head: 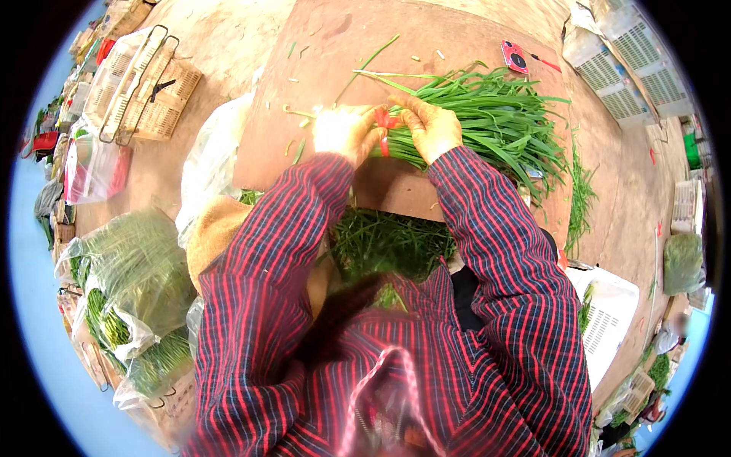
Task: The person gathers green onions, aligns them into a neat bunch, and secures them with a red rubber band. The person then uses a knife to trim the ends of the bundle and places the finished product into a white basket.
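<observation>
A bunch of green garlic chives [497, 114] lies on a brown board [320, 63], leaf ends to the right. Around its stalks near the left end runs a red plastic tie [385, 121]. My left hand [347, 130], overexposed, pinches the tie from the left with thumb and forefinger. From the right, my right hand [429, 124] rests over the stalks, its fingertips at the red tie. The fingers partly hide the tie's ends. One loose stalk [365, 68] and small trimmings lie on the board beyond my hands.
A small red device [515, 57] sits at the board's far right. Below the near edge is a heap of greens [394, 245]. To the left are bagged greens [137, 274] and a woven plastic basket [148, 97]; a white crate [608, 320] stands at right.
</observation>
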A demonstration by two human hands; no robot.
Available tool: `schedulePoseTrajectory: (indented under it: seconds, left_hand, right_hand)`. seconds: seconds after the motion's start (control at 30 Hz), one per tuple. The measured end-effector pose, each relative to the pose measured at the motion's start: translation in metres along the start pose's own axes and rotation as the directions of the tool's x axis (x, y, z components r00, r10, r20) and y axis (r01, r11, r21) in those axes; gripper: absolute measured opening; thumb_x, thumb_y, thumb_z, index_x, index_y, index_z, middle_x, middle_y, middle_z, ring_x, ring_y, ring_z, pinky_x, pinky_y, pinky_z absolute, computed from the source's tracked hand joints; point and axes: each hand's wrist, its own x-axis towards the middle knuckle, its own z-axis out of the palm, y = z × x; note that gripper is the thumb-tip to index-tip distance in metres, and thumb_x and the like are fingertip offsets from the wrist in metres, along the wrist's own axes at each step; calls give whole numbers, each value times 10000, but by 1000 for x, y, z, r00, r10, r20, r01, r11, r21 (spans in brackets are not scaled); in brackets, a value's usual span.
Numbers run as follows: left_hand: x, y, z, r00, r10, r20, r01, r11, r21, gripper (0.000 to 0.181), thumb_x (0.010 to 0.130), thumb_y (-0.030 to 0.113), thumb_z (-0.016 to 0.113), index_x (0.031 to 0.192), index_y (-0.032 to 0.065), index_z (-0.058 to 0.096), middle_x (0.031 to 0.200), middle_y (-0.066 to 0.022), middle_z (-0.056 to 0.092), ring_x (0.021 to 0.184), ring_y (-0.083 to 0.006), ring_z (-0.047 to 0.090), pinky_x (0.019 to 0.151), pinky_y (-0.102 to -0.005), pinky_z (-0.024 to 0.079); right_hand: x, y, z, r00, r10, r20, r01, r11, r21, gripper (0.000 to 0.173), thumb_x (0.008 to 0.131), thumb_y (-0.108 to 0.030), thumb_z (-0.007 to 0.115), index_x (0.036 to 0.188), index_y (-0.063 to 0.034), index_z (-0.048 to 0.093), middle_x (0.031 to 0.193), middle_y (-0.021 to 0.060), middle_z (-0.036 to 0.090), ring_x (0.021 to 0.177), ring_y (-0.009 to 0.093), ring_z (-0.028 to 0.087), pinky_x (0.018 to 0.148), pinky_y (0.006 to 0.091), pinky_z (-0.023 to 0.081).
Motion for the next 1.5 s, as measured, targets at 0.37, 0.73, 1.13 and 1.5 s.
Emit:
schedulePoseTrajectory:
  seconds: [0.37, 0.73, 1.13, 1.5]
  left_hand:
    - [2, -5, 7, 998, -13, 65, 12, 1000, 20, 375, 872, 298, 671, 1203, 128, 631, 1246, -52, 626, 1179, -279, 557, 1064, -454, 380]
    - [9, 9, -5, 983, -71, 168, 53, 992, 112, 431, 912, 342, 609, 1276, 112, 576, 1285, -77, 595, 1274, -261, 491, 1155, -502, 251]
    - [-5, 24, 10, 924, -149, -351, 66, 969, -238, 271, 704, 148, 821, 913, 117, 653, 940, -60, 668, 878, -252, 637, 864, -408, 467]
    - [12, 17, 2, 958, -129, -258, 93, 985, -148, 139, 794, 260, 732, 867, 147, 696, 844, -12, 642, 840, -218, 636, 751, -416, 427]
  right_hand:
    - [29, -28, -19, 951, -15, 309, 85, 973, -213, 298, 802, -339, 744, 1057, -187, 744, 986, 45, 740, 919, 214, 696, 838, 353, 535]
    - [27, 4, 20, 990, 122, 66, -123, 992, 20, 229, 813, -312, 738, 971, -146, 733, 950, 43, 723, 891, 232, 692, 788, 351, 530]
    - [44, 8, 18, 936, 207, 284, -229, 972, 45, 281, 843, -244, 712, 1102, -136, 730, 1080, 89, 718, 1007, 228, 676, 904, 336, 506]
    - [58, 24, 26, 943, 173, 283, -208, 973, 101, 271, 843, -219, 721, 1087, -101, 728, 1070, 108, 721, 1008, 224, 677, 907, 330, 503]
